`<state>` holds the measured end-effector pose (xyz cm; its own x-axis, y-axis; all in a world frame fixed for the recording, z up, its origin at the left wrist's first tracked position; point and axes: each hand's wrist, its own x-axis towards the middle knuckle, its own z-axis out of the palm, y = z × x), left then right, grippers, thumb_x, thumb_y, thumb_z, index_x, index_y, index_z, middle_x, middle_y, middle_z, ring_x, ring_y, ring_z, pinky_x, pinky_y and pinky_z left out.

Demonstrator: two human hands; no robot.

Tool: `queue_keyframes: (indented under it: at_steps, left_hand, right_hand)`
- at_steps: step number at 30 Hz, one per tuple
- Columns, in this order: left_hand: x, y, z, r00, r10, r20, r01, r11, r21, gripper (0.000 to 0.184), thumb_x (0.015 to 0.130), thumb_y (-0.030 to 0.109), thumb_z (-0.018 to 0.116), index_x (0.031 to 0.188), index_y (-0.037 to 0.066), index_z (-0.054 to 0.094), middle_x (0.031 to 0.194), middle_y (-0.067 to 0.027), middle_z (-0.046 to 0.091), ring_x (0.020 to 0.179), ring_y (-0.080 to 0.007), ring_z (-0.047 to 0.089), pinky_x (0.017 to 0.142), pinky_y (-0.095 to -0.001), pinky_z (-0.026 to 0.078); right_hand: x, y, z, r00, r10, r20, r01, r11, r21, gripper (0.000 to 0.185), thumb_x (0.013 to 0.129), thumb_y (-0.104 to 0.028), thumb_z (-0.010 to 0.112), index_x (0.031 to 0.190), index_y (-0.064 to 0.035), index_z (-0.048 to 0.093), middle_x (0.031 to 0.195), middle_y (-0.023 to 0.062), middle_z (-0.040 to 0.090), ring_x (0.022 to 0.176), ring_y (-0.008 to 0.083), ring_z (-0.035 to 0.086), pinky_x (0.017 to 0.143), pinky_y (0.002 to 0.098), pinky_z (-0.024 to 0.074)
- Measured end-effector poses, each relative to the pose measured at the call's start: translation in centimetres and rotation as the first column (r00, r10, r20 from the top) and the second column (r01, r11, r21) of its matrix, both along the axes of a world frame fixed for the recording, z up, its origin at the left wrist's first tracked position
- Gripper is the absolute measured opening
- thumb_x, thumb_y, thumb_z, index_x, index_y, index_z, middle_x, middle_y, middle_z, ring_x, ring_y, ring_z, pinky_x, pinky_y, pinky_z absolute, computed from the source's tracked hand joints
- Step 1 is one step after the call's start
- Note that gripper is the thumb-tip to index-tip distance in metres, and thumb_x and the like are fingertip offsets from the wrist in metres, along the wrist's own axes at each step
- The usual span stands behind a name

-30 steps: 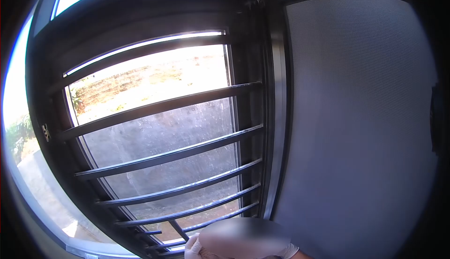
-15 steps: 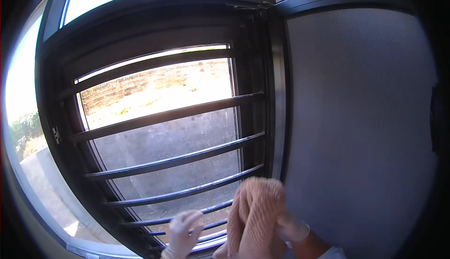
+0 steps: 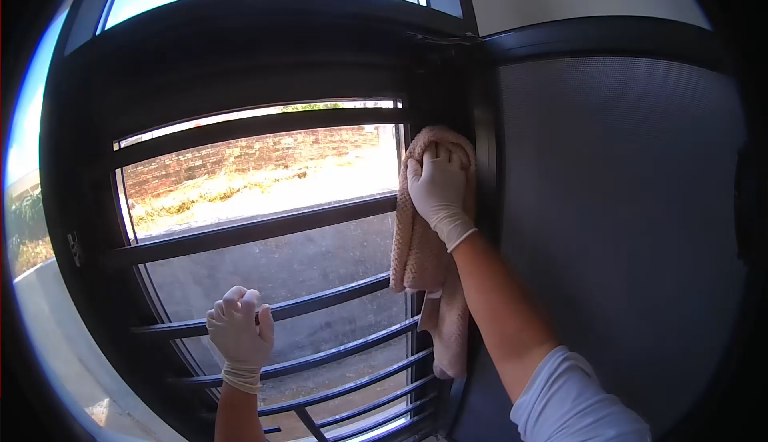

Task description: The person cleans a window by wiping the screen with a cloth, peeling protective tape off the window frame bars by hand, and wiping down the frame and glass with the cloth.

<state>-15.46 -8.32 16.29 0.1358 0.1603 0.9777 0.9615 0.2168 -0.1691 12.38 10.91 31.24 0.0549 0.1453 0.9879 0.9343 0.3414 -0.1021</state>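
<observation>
Right hand (image 3: 440,190): gloved, fingers bunched together on pink cloth (image 3: 418,260).
Pink cloth: hangs along dark frame (image 3: 256,54), right side, beside mesh screen (image 3: 608,218).
Left hand (image 3: 238,338): gloved, fingers curled at crossbar (image 3: 336,297); cannot tell whether gripping it.

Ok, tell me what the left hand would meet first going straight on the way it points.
Probably the dark bar next above the left hand, which points upward; depth is unclear, so it might pass in front.
</observation>
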Motion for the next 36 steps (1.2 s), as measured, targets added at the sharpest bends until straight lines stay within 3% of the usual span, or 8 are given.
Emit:
queue_keyframes:
  at_steps: [4,13,25,26,29,32,33,36]
  left_hand:
    - [-0.2,1.2,-0.5,0.997,0.076,-0.01,-0.075,0.993,0.096,0.026,0.094,0.035,0.038,0.094,0.016,0.056,0.094,-0.0031,0.053,0.075,-0.0184,0.049,0.068,-0.0373,0.037]
    - [-0.3,1.3,-1.1,0.995,0.098,0.021,-0.099,0.993,0.064,0.021,0.089,0.029,0.043,0.095,0.014,0.055,0.096,-0.0061,0.053,0.08,-0.021,0.051,0.07,-0.0385,0.038]
    - [1.3,-1.6,2.4,0.946,-0.079,0.314,0.132,0.98,-0.151,0.021,0.082,0.027,0.066,0.081,0.011,0.052,0.078,-0.0068,0.048,0.065,-0.0251,0.057,0.057,-0.0377,0.046]
    - [1.3,-1.7,2.6,0.942,-0.102,0.318,0.153,0.978,-0.14,0.023,0.081,0.027,0.068,0.08,0.011,0.052,0.078,-0.0068,0.048,0.062,-0.025,0.057,0.055,-0.0371,0.046]
    - [1.2,-1.6,2.9,0.942,-0.133,0.307,0.178,0.977,-0.121,0.026,0.079,0.029,0.071,0.077,0.011,0.053,0.076,-0.0062,0.049,0.058,-0.023,0.056,0.05,-0.0339,0.046]
    - [1.0,-1.5,2.9,0.958,-0.093,0.271,0.13,0.984,-0.121,0.028,0.081,0.034,0.069,0.077,0.012,0.054,0.075,-0.0054,0.049,0.058,-0.0194,0.057,0.048,-0.0302,0.047]
    - [1.2,-1.5,3.0,0.96,-0.082,0.267,0.12,0.985,-0.126,0.028,0.081,0.035,0.069,0.077,0.012,0.054,0.075,-0.0055,0.049,0.058,-0.0193,0.057,0.048,-0.0302,0.047]
    - [1.3,-1.5,2.7,0.959,-0.089,0.267,0.131,0.981,-0.144,0.026,0.081,0.031,0.069,0.079,0.011,0.052,0.076,-0.0067,0.048,0.057,-0.0229,0.057,0.049,-0.0338,0.047]
  right_hand:
    - [2.4,-0.9,-2.8,0.981,0.126,0.145,-0.114,0.99,-0.087,0.04,0.092,-0.032,0.048,0.117,-0.0016,0.056,0.115,0.0205,0.056,0.108,0.0368,0.052,0.097,0.0444,0.039]
    - [0.2,-2.6,0.9,0.991,-0.083,0.106,0.099,0.983,-0.153,0.048,0.09,-0.038,0.052,0.119,0.0,0.055,0.112,0.021,0.056,0.107,0.0376,0.052,0.095,0.0452,0.0404]
    - [2.7,-2.2,0.8,0.846,0.533,-0.023,-0.521,0.834,0.18,0.023,0.089,-0.02,0.057,0.083,0.0017,0.061,0.082,0.0217,0.059,0.074,0.04,0.058,0.07,0.0433,0.0492]
    - [2.5,-3.1,2.5,0.84,0.528,-0.126,-0.522,0.849,0.08,0.025,0.09,-0.023,0.054,0.082,0.0002,0.06,0.082,0.0185,0.06,0.082,0.0393,0.058,0.075,0.0423,0.0476]
    - [1.1,-1.4,6.9,0.917,0.4,-0.016,-0.369,0.86,0.353,0.027,0.091,-0.027,0.051,0.084,-0.0032,0.061,0.086,0.0136,0.06,0.093,0.0356,0.056,0.082,0.0442,0.044]
    - [-2.6,-1.9,8.7,0.934,0.349,0.076,-0.353,0.934,0.046,0.031,0.091,-0.033,0.046,0.093,-0.0064,0.062,0.1,0.0104,0.061,0.104,0.0323,0.053,0.088,0.0483,0.0402]
    - [-3.7,-2.5,8.6,0.912,0.18,0.37,-0.227,0.97,0.088,0.035,0.091,-0.036,0.045,0.104,-0.0084,0.062,0.115,0.0108,0.059,0.108,0.0299,0.054,0.089,0.0496,0.0404]
    - [-7.0,-5.9,8.5,0.814,0.51,0.278,-0.519,0.853,-0.045,0.039,0.091,-0.038,0.044,0.112,-0.0091,0.059,0.12,0.0129,0.057,0.111,0.0314,0.053,0.092,0.0469,0.04]
